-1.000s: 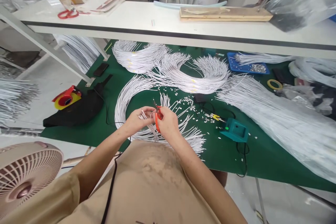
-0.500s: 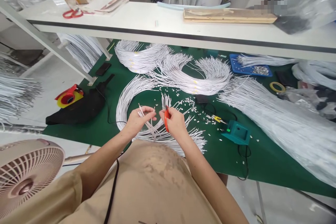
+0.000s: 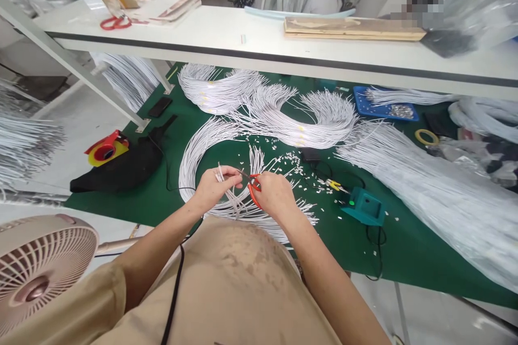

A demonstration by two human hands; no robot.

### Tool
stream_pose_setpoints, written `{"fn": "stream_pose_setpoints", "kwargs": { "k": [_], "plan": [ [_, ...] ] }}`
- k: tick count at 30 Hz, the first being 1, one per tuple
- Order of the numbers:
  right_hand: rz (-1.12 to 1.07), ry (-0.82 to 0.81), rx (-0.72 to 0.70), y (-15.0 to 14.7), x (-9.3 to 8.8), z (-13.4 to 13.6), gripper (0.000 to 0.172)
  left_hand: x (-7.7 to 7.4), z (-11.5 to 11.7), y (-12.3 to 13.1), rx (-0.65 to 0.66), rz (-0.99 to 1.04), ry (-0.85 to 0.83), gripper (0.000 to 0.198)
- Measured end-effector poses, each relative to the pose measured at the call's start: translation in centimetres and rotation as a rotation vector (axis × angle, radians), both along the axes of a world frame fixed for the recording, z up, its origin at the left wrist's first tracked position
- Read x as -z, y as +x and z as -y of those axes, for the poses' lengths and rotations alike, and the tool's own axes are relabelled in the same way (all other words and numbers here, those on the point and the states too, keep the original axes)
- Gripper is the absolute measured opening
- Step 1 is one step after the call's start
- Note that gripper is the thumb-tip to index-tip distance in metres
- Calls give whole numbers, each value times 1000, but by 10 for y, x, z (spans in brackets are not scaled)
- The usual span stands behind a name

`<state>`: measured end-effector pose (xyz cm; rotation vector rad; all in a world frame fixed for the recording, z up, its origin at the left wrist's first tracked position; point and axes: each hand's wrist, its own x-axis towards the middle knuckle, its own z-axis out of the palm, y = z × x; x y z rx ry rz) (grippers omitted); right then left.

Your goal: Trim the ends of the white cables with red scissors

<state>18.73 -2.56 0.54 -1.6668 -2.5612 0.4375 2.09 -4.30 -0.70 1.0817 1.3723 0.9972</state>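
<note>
My left hand (image 3: 218,184) is closed on a few white wires (image 3: 235,200), pinching one end between thumb and forefinger. Orange-handled scissors (image 3: 254,192) are in my right hand (image 3: 275,192), their blades pointing left and reaching the wire end at my left fingertips. Whether the blades touch the wire I cannot tell. Under both hands lies a curved bundle of white wires (image 3: 189,164) on the green table mat. Small white offcuts (image 3: 292,163) are scattered to the right of my hands.
More wire bundles (image 3: 307,132) lie behind. To the right are a teal device (image 3: 364,206), yellow-handled pliers (image 3: 334,185) and a blue tray (image 3: 384,105). A tape dispenser (image 3: 107,148) rests on a black bag (image 3: 121,170) at left. A white shelf (image 3: 226,27) spans above; a fan (image 3: 44,275) stands lower left.
My right hand has turned, swinging the scissors from upright to pointing left, with the blades now at my left fingertips. My left hand has barely moved.
</note>
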Motion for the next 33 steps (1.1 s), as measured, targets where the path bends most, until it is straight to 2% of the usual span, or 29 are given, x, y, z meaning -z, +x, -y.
{"fn": "stream_pose_setpoints", "kwargs": {
  "k": [7,12,15,19,21,29,33],
  "plan": [
    [-11,-27,68,-3,12,3,32,0,1,1,-9,5,-26,21],
    [-127,-33,116,-1,15,3,25,-1,2,2,-11,-67,-21,19],
    [-353,-137,242,-1,13,0,22,-1,2,3,-27,-67,-22,21],
    [-919,-356,348,-9,10,-5,23,-1,2,4,-8,-76,1,23],
    [-1080,-404,376,-14,10,-6,22,-1,4,5,3,-79,7,24],
    [-1235,-447,519,-22,6,-2,13,-4,9,8,-2,-55,9,25],
    [-1345,-531,601,-24,6,2,11,0,8,10,-46,19,48,33]
  ]
}}
